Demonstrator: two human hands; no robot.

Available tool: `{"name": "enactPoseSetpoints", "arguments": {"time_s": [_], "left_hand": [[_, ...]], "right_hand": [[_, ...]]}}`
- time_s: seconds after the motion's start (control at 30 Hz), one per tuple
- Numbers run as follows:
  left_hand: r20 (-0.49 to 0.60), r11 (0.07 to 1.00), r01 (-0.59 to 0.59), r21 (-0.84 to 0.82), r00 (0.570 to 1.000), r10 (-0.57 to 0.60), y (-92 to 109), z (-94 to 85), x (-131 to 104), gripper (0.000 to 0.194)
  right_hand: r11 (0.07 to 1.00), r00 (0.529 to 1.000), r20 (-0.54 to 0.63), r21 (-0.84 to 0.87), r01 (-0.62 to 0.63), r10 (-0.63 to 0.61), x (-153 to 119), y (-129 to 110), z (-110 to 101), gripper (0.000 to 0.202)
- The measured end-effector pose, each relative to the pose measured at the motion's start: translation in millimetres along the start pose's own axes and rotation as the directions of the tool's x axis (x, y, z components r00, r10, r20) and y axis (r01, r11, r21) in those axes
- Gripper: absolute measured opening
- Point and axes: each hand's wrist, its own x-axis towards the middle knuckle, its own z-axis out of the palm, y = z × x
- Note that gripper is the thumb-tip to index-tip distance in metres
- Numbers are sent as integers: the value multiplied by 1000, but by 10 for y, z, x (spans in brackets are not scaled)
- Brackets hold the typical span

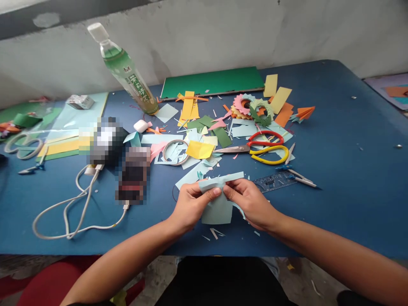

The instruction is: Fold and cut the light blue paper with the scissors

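Both my hands work one pale blue paper (218, 204) at the near edge of the table (350, 170). My left hand (191, 204) pinches the paper's upper left part, thumb on top, fingers curled beneath. My right hand (250, 202) pinches it just beside, thumb and forefinger pressed together on the folded top strip. The thumbs nearly meet over the fold. The lower part of the paper hangs flat between my wrists, just above the table; whether it touches the surface I cannot tell from this angle.

Small paper slivers (214, 233) lie on the table right below the paper.

Beyond my hands: scissors (258, 146) with red and yellow handles, blades pointing left toward a yellow square (199, 149). A tape ring (175, 152) sits just left of that square, amid pale blue offcuts. A blue ruler (276, 180) lies near my right hand.

Farther back: a pile of cut paper wreaths (253, 108), a green sheet (213, 82) by the wall, and a tilted bottle (126, 70) of green drink.

To the left: a white cable (76, 204) looping across the table, and a second pair of scissors (22, 144) at the far left edge.
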Motion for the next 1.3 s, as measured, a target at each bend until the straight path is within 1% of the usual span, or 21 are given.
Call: {"name": "enactPoseSetpoints", "arguments": {"time_s": [0.17, 0.27, 0.33, 0.43, 0.53, 0.7, 0.73, 0.8, 0.87, 0.93, 1.03, 1.1, 1.2, 1.3], "left_hand": [[8, 999, -31, 12, 999, 31, 15, 5, 0, 20], [-16, 1000, 2, -4, 1000, -2, 36, 4, 2, 23], [-31, 1000, 4, -24, 1000, -5, 46, 0, 2, 23], [-21, 998, -44, -51, 999, 43, 54, -6, 4, 20], [18, 997, -53, -49, 998, 54, 67, -14, 11, 21], [77, 1000, -24, 9, 997, 24, 112, -37, 27, 27], [87, 1000, -21, 20, 996, 19, 123, -42, 28, 27], [98, 999, -20, 43, 995, 15, 141, -46, 26, 27], [87, 997, -16, 76, 996, 10, 147, -37, 21, 26], [51, 995, -8, 101, 999, 3, 137, -14, 14, 26], [-16, 997, 13, 76, 1000, -12, 97, 39, 4, 30], [-49, 999, 24, 44, 999, -22, 67, 74, -1, 32], [-81, 999, 32, 18, 996, -31, 34, 108, -5, 33], [-91, 999, 47, -14, 995, -48, 18, 118, -3, 34]], "right_hand": [[1000, 998, -53, 24, -14, 16, -3, 12, 15, 39], [1000, 999, -51, -8, -5, 4, -18, -34, 6, 36], [998, 999, -30, -58, 13, -15, -34, -77, -9, 33], [983, 999, 2, -176, 53, -54, -54, -129, -35, 28], [958, 997, -17, -280, 62, -69, -55, -153, -62, 23], [913, 991, -55, -398, 88, -120, -40, -172, -116, 22], [903, 991, -45, -419, 95, -126, -41, -176, -123, 22], [889, 993, 23, -444, 114, -116, -44, -179, -129, 22], [883, 990, 98, -449, 137, -103, -47, -164, -122, 22], [872, 985, 124, -460, 166, -122, -46, -129, -106, 22], [822, 974, 69, -525, 220, -216, -38, -54, -79, 20], [806, 967, 32, -546, 229, -253, -33, -6, -64, 18], [839, 971, -1, -505, 205, -238, -23, 48, -49, 18], [895, 981, -29, -416, 164, -193, -10, 73, -38, 20]]}}
